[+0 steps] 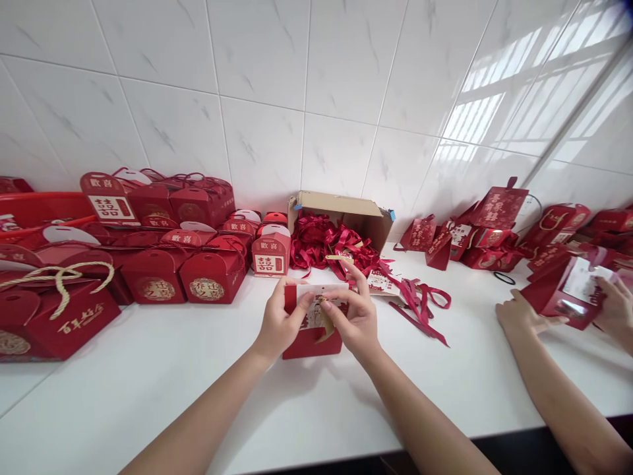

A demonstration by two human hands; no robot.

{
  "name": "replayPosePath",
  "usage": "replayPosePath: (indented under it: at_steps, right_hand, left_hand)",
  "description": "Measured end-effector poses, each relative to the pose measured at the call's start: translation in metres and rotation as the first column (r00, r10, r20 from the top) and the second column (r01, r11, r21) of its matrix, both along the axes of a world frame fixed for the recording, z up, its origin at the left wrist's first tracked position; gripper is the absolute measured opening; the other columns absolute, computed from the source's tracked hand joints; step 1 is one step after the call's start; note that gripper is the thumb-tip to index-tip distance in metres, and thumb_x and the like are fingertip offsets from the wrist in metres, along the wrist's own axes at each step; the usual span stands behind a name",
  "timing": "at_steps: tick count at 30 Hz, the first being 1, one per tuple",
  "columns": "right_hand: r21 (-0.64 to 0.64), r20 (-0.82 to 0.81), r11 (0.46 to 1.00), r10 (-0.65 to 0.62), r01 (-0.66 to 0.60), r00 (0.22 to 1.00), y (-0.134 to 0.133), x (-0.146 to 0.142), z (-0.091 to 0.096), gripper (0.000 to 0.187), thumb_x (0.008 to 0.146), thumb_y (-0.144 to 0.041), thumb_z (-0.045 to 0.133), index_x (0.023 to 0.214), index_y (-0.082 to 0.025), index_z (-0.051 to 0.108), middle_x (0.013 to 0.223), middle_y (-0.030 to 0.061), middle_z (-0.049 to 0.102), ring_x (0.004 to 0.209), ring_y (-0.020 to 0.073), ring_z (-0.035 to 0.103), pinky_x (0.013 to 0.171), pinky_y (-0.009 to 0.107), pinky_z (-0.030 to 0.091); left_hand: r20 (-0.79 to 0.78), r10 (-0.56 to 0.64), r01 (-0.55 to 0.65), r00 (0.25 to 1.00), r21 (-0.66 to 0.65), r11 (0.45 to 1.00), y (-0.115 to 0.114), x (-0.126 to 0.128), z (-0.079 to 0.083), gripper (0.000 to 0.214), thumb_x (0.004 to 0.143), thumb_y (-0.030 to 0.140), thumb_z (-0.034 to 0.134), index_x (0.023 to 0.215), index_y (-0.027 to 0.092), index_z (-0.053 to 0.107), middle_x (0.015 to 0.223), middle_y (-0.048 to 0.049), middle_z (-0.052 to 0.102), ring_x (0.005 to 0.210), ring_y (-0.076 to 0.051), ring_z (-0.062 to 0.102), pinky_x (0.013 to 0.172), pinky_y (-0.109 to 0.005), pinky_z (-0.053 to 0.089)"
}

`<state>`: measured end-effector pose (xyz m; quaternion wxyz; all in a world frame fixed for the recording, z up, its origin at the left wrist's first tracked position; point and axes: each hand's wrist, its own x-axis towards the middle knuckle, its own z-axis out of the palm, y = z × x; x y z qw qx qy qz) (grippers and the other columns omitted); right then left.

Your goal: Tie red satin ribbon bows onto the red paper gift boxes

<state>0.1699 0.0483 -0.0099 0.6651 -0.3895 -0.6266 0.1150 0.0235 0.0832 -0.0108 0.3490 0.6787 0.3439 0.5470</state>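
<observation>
In the middle of the white table is a red gift box (311, 344), with a white printed card (312, 315) against its front. My left hand (283, 315) grips the box and card at the left side, its thumb pressed on the card. With thumb and fingers closed, my right hand (357, 316) pinches a gold ribbon (326, 326) that hangs down over the card. Part of the ribbon and the top of the box are hidden by my fingers.
Behind my hands a cardboard box (341, 201) on its side spills dark red ribbons (319, 241). Red gift boxes (212, 270) crowd the left; loose ribbons (420, 307) lie right. A co-worker's hands (524, 313) hold another red box (556, 293). A tiled wall (262, 59) stands behind.
</observation>
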Motion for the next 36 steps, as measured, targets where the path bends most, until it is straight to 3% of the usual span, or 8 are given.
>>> replayPosePath:
  at_steps: [4, 11, 20, 23, 26, 28, 32, 36]
  right_hand:
    - [-0.041, -0.039, 0.999, -0.03, 0.029, 0.999, -0.001, -0.002, 0.0, 0.007, 0.078, -0.026, 0.068, 0.084, -0.027, 0.073, 0.137, 0.0064, 0.046, 0.129, 0.0298, 0.041, 0.101, 0.049, 0.038]
    - [-0.089, -0.068, 0.996, -0.021, 0.015, 0.997, 0.002, -0.002, -0.003, 0.009, 0.078, -0.026, 0.068, 0.085, -0.028, 0.074, 0.136, 0.0054, 0.047, 0.13, 0.0289, 0.04, 0.099, 0.047, 0.043]
    - [-0.056, -0.054, 0.998, -0.026, 0.023, 0.998, 0.002, -0.004, -0.003, 0.006, 0.079, -0.024, 0.067, 0.083, -0.025, 0.071, 0.131, 0.0069, 0.051, 0.116, 0.0246, 0.053, 0.095, 0.044, 0.045]
    - [0.002, -0.117, 1.0, -0.026, 0.026, 0.993, 0.0, -0.005, -0.001, 0.023, 0.076, -0.023, 0.069, 0.097, -0.022, 0.06, 0.125, 0.009, 0.055, 0.111, 0.0225, 0.056, 0.096, 0.043, 0.045]
    - [-0.097, -0.168, 0.991, 0.079, -0.097, 0.983, -0.003, -0.003, 0.0, 0.029, 0.074, -0.027, 0.071, 0.096, -0.02, 0.053, 0.095, 0.0064, 0.066, 0.08, 0.0178, 0.064, 0.07, 0.032, 0.053]
    - [-0.152, -0.194, 0.979, 0.104, -0.135, 0.975, -0.005, -0.002, 0.001, 0.023, 0.074, -0.031, 0.07, 0.083, -0.02, 0.052, 0.072, 0.0008, 0.064, 0.058, 0.0133, 0.058, 0.052, 0.026, 0.049]
    - [-0.099, -0.222, 0.995, -0.018, -0.004, 0.975, -0.008, -0.003, 0.005, 0.024, 0.073, -0.031, 0.071, 0.075, -0.02, 0.05, 0.065, -0.0017, 0.059, 0.056, 0.012, 0.056, 0.05, 0.024, 0.047]
    - [-0.046, -0.251, 0.996, -0.088, 0.079, 0.964, -0.009, 0.001, 0.009, 0.024, 0.072, -0.028, 0.071, 0.073, -0.02, 0.049, 0.065, -0.0024, 0.056, 0.057, 0.0112, 0.053, 0.05, 0.023, 0.045]
  left_hand:
    - [0.022, -0.038, 0.038, 0.999, -0.035, 0.999, -0.002, -0.001, -0.001, 0.022, 0.088, 0.039, 0.054, 0.093, 0.021, 0.042, 0.07, 0.0037, 0.053, 0.061, -0.012, 0.052, 0.06, -0.024, 0.044]
    - [-0.028, -0.028, 0.03, 0.999, 0.054, 0.998, 0.0, -0.003, -0.002, 0.018, 0.09, 0.035, 0.05, 0.097, 0.02, 0.042, 0.081, 0.0009, 0.052, 0.071, -0.013, 0.053, 0.069, -0.025, 0.044]
    - [-0.072, 0.0, 0.01, 0.997, 0.142, 0.99, -0.004, -0.004, -0.002, 0.015, 0.09, 0.031, 0.049, 0.096, 0.02, 0.043, 0.086, -0.0014, 0.053, 0.075, -0.014, 0.055, 0.071, -0.028, 0.045]
    - [-0.064, -0.026, 0.037, 0.998, 0.186, 0.982, -0.008, -0.003, -0.002, 0.012, 0.091, 0.03, 0.048, 0.092, 0.02, 0.042, 0.085, -0.002, 0.053, 0.075, -0.014, 0.055, 0.07, -0.028, 0.046]
    - [-0.059, -0.055, 0.067, 0.997, 0.215, 0.974, -0.011, -0.003, -0.005, 0.013, 0.09, 0.032, 0.048, 0.091, 0.021, 0.041, 0.088, -0.0038, 0.053, 0.079, -0.016, 0.057, 0.072, -0.03, 0.046]
    - [-0.078, -0.073, 0.088, 0.994, 0.215, 0.973, -0.012, -0.002, -0.008, 0.031, 0.082, 0.039, 0.061, 0.097, 0.022, 0.04, 0.094, -0.0051, 0.052, 0.083, -0.019, 0.058, 0.073, -0.033, 0.048]
    - [-0.107, 0.142, -0.098, 0.984, 0.337, 0.936, -0.008, 0.005, -0.013, 0.076, 0.056, 0.04, 0.084, 0.111, 0.024, 0.034, 0.113, -0.0112, 0.045, 0.105, -0.028, 0.052, 0.086, -0.043, 0.046]
    - [-0.097, 0.231, -0.18, 0.968, 0.373, 0.91, -0.002, 0.002, -0.008, 0.065, 0.063, 0.034, 0.08, 0.11, 0.024, 0.036, 0.112, -0.0094, 0.048, 0.101, -0.024, 0.055, 0.083, -0.039, 0.048]
